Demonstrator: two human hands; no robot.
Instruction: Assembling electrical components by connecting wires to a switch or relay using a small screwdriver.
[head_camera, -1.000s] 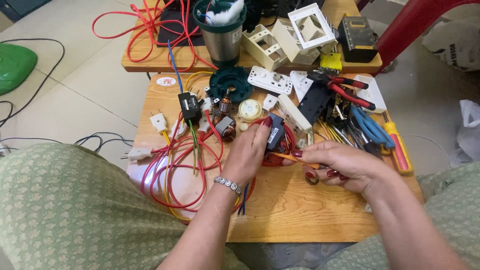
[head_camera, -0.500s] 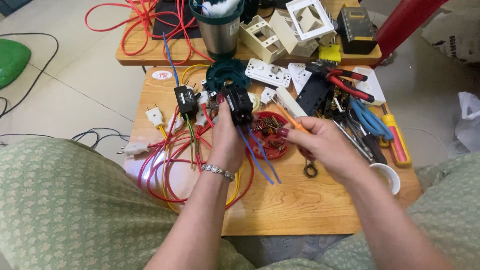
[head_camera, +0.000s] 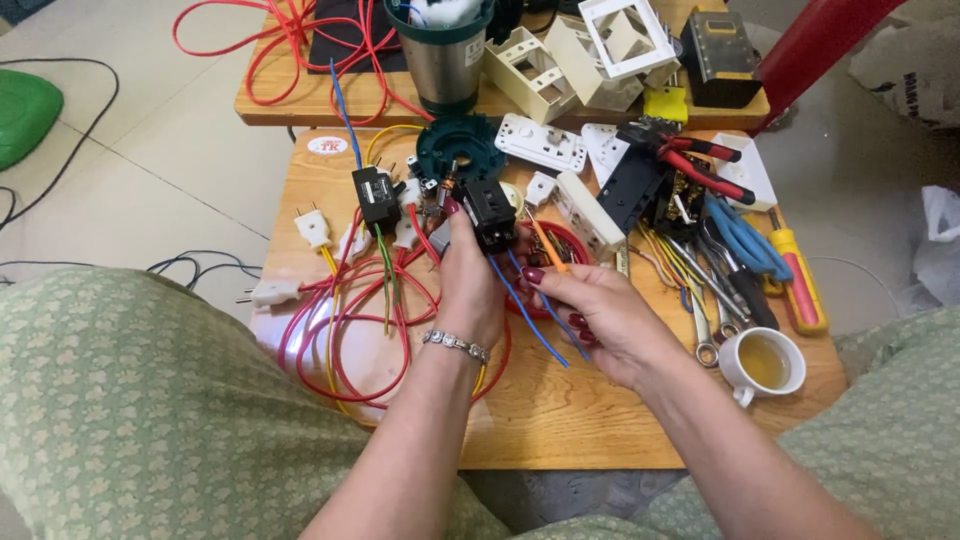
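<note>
My left hand (head_camera: 470, 285) holds a small black electrical module (head_camera: 490, 212) up above the low wooden table (head_camera: 560, 420), with two blue wires (head_camera: 535, 315) hanging from it. My right hand (head_camera: 605, 315) grips a thin orange-handled screwdriver (head_camera: 546, 246), its tip pointing up toward the module. Behind the hands lies a round red dish (head_camera: 580, 245) of small parts. A metal bracelet (head_camera: 456, 345) sits on my left wrist.
Loops of red and yellow wire (head_camera: 345, 330) with white plugs (head_camera: 312, 228) cover the table's left. A second black module (head_camera: 376, 198) lies near them. Pliers (head_camera: 690, 160), blue-handled cutters (head_camera: 745, 240), a red-yellow screwdriver (head_camera: 795, 275) and a cup of tea (head_camera: 762, 360) crowd the right. White socket frames (head_camera: 560, 60) and a steel mug (head_camera: 445, 60) stand behind.
My left hand lifted the black module with its blue wires off the table. My right hand brought the orange screwdriver up to it.
</note>
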